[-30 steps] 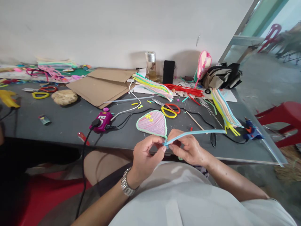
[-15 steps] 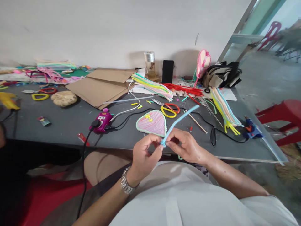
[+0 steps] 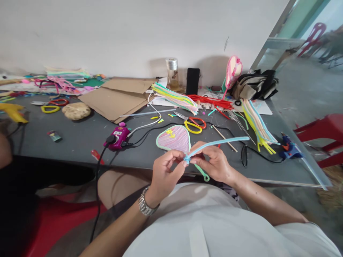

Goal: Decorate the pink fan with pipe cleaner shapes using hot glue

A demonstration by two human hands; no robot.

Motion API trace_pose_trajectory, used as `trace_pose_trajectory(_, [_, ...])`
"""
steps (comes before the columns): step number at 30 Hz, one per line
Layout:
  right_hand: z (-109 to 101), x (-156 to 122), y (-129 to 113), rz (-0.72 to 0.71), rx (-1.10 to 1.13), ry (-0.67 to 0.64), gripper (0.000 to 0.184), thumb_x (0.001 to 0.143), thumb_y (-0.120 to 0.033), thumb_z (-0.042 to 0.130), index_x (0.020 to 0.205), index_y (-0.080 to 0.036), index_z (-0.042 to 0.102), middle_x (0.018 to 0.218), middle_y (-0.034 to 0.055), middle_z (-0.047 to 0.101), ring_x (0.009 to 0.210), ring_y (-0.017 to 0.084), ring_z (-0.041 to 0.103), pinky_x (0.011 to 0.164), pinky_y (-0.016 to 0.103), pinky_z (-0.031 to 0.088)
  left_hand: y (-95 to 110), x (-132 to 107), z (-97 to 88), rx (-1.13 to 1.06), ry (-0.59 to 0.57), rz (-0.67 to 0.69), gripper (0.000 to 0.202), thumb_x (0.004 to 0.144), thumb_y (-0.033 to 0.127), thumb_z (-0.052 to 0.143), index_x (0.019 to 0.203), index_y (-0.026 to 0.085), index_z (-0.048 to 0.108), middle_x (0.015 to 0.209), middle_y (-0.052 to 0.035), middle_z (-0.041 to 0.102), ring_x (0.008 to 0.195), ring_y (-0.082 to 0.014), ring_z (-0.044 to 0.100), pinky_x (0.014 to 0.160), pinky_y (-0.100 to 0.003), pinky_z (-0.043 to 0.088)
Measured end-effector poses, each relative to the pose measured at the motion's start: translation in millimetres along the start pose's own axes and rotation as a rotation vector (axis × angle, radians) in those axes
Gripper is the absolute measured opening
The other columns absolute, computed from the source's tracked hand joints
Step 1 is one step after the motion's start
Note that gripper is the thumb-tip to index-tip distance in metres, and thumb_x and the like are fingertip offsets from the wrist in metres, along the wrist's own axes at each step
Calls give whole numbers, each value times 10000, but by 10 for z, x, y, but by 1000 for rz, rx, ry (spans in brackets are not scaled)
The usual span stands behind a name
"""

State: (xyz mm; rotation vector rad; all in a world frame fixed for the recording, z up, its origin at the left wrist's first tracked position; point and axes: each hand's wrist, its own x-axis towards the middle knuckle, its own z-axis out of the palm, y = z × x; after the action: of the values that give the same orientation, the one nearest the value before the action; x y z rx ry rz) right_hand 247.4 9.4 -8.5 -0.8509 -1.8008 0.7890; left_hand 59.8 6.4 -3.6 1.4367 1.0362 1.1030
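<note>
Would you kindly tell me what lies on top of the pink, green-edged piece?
A small yellow decoration sits on the pink, green-edged piece; the surface directly beneath that decoration is covered.

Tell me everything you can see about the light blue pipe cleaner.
The light blue pipe cleaner is slim and looks fuzzy. One end is bunched into a small twist, pinched by the left hand, with the fingertips of the right hand beside it. Its long free end passes over the right hand and points rightward, gently curved. The twist's inside is hidden.
</note>
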Motion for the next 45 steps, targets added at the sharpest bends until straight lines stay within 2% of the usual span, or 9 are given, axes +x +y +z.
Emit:
trace_pose_trajectory(5, [14, 0, 34, 76, 99, 34, 166, 949, -370, 700, 909, -211, 728, 857, 47, 730, 802, 182, 675, 746, 313, 527, 5, 32, -10, 8, -21, 23, 61, 794, 223, 670, 769, 173, 644, 679, -2, 639, 639, -131, 574, 625, -245, 481])
trace_pose_trajectory(11, [55, -23, 50, 108, 174, 72, 146, 935, -339, 722, 879, -203, 725, 834, 33, 731, 773, 160, 669, 738, 288, 525, -6, 31, -16, -56, -51, 37, 43, 791, 189, 687, 773, 161, 660, 674, -1, 660, 631, -121, 590, 639, -238, 494])
trace_pose_trajectory(19, [16, -41, 19, 98, 210, 43, 183, 963, -374, 681, 1023, -208, 728, 877, 49, 711, 764, 170, 666, 676, 298, 527, -100, 59, -10, -418, -106, -206, 167, 830, 299, 780, 836, 157, 693, 726, -13, 703, 648, -115, 632, 668, -241, 538])
trace_pose_trajectory(22, [-12, -35, 20, 68, 98, 60, 155, 990, -328, 634, 1014, -206, 727, 892, 60, 709, 764, 165, 644, 645, 290, 507, -132, 85, 0, -479, -123, -264, 204, 783, 313, 834, 819, 143, 727, 740, -31, 727, 643, -118, 646, 646, -231, 533])
trace_pose_trajectory(26, [-20, -36, 27, -8, -20, 58, 75, 974, -233, 640, 977, -206, 710, 881, 50, 697, 759, 151, 606, 635, 273, 478, -140, 115, 5, -516, -145, -362, 242, 717, 318, 886, 804, 124, 770, 719, -42, 735, 615, -122, 658, 618, -227, 532])
trace_pose_trajectory(29, [-16, -46, 29, -14, -98, 83, 55, 962, -217, 648, 971, -200, 700, 874, 45, 694, 771, 150, 604, 650, 268, 471, -172, 124, 7, -536, -138, -391, 251, 699, 309, 898, 821, 120, 787, 735, -53, 747, 611, -121, 663, 610, -224, 531])
trace_pose_trajectory(32, [-3, -72, 25, 33, -117, 123, 48, 952, -220, 661, 930, -193, 695, 856, 37, 688, 746, 143, 609, 647, 264, 468, -216, 114, 25, -535, -102, -367, 238, 707, 288, 892, 857, 133, 792, 737, -47, 749, 614, -123, 669, 601, -223, 531])
trace_pose_trajectory(37, [32, -127, 14, 37, -165, 157, 33, 927, -171, 675, 907, -197, 679, 839, 23, 671, 728, 135, 601, 637, 255, 456, -175, 70, 63, -375, -36, -203, 193, 778, 258, 832, 936, 153, 798, 791, -43, 776, 642, -133, 697, 637, -241, 581])
trace_pose_trajectory(45, [35, -157, -3, 19, -153, 123, 98, 911, -110, 640, 880, -200, 614, 803, -5, 615, 662, 101, 552, 602, 228, 444, -88, 18, 15, -154, -107, -22, 179, 804, 201, 768, 972, 150, 802, 796, -66, 797, 652, -160, 731, 622, -233, 606])
